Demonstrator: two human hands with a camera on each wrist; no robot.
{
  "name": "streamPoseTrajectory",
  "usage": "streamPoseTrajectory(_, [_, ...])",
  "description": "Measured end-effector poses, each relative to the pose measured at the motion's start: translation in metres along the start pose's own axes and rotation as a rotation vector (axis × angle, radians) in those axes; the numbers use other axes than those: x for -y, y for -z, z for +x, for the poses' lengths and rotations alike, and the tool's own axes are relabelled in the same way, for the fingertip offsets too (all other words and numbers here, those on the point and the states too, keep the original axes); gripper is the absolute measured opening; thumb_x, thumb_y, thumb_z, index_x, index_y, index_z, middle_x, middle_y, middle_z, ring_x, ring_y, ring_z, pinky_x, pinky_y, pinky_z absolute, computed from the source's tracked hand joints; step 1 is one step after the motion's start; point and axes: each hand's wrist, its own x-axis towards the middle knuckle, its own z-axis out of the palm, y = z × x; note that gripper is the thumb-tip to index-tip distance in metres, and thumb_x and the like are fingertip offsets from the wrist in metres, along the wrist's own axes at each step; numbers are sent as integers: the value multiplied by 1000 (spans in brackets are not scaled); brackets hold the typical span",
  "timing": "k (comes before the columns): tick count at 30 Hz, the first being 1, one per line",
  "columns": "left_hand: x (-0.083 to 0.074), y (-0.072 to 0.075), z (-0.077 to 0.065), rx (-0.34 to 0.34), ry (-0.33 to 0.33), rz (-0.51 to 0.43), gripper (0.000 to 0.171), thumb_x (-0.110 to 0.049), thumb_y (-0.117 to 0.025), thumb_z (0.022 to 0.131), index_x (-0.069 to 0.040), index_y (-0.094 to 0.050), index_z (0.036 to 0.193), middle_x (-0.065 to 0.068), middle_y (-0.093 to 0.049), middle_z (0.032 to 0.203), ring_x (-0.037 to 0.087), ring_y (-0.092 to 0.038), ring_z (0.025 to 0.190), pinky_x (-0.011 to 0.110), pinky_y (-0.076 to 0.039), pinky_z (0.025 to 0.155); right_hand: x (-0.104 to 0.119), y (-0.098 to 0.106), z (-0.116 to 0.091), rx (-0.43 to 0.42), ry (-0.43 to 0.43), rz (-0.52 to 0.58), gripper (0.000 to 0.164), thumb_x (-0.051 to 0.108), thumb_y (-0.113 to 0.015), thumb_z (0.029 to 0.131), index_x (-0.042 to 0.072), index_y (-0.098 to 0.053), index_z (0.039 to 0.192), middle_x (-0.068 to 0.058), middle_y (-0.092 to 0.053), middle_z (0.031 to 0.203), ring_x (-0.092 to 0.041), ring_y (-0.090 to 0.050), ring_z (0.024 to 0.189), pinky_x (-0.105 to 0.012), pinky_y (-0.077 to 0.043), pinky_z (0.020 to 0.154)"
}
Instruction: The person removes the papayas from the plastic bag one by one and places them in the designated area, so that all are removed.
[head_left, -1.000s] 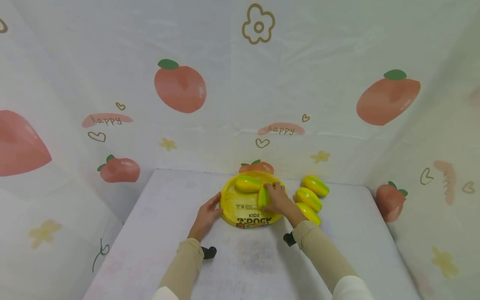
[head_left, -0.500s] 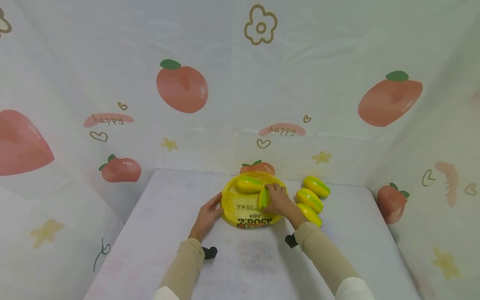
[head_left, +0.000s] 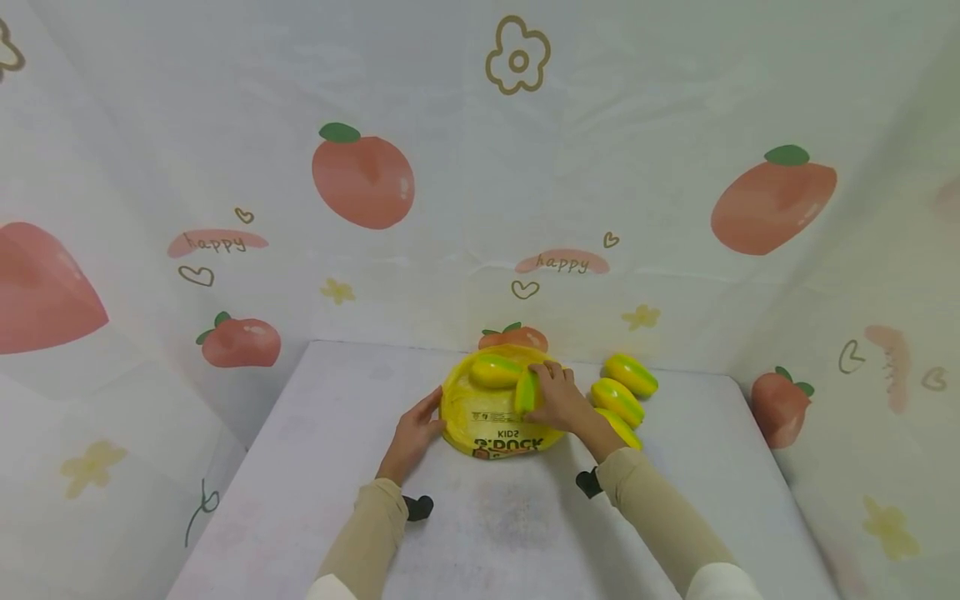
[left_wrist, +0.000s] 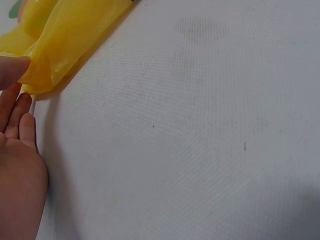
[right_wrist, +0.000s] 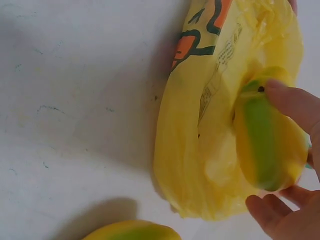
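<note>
In the head view a round, shallow tray (head_left: 459, 429) wrapped in a printed yellow plastic bag lies at the table's back. My left hand (head_left: 408, 433) holds its left rim. The left wrist view shows the thumb (left_wrist: 14, 71) over the yellow plastic, with fingers below and beside it. Inside, my right hand (head_left: 561, 402) holds a yellow toy fruit with a green stripe (head_left: 527, 393). Its thumb (right_wrist: 287, 100) touches one end and a finger reaches the other, in the right wrist view. Another such fruit (head_left: 495, 372) lies at the tray's back left.
Right of the tray, 3 more striped fruits (head_left: 618, 402) lie in a row on the white table (head_left: 480, 542). Printed white cloth (head_left: 450, 275) hangs behind and along both sides. A dark wrist mount (head_left: 418, 507) sticks out from the left sleeve, and another (head_left: 588, 482) from the right.
Over the last second my right hand has lifted very slightly around the striped fruit. The left hand keeps its place at the rim, and the other fruits have not moved.
</note>
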Motion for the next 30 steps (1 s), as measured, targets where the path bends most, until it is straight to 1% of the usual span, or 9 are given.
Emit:
streamPoseTrajectory(4, [1,-1,-1,1,-6,-4,64,-12,-62,97,-29,-44,155,-3,-41,164,23,-33,156,48,-29,128,1,2,-2,-7,9,41,90,30,-87,80,11,-37,152,-27,-29,160,-50,-40,138,-59,-49,107])
streamPoseTrajectory(9, [2,-1,-3,10,-6,-10,64,-12,-62,97,-29,-44,155,-4,-41,164,23,-33,156,47,-29,128,0,5,-5,-18,3,65,93,30,-88,80,11,-34,153,-26,-22,163,-49,-43,139,-59,-50,108])
streamPoseTrajectory(16, [2,1,0,8,-16,11,64,-13,-61,97,-29,-42,156,-5,-40,164,23,-32,156,48,-29,128,-1,12,-11,-94,27,90,96,31,-89,78,11,-35,154,-25,-22,163,-50,-42,140,-61,-50,109])
streamPoseTrajectory(20, [3,2,2,4,-13,12,64,-11,-62,97,-27,-43,156,-5,-41,164,23,-33,156,47,-28,129,-3,15,-16,-103,30,96,96,30,-88,79,14,-34,156,-25,-21,164,-50,-39,142,-62,-48,110])
streamPoseTrajectory(25, [5,2,4,5,3,7,64,-11,-62,97,-29,-44,155,-7,-41,163,21,-33,156,46,-27,129,-9,21,-22,-114,26,109,94,29,-87,80,16,-35,157,-24,-19,165,-49,-38,144,-62,-46,112])
streamPoseTrajectory(30, [6,1,4,5,9,-11,63,-12,-63,97,-29,-44,155,-8,-41,163,20,-33,156,46,-27,129,-19,26,-27,-142,32,85,94,29,-87,80,15,-35,157,-27,-20,164,-51,-42,140,-63,-48,109])
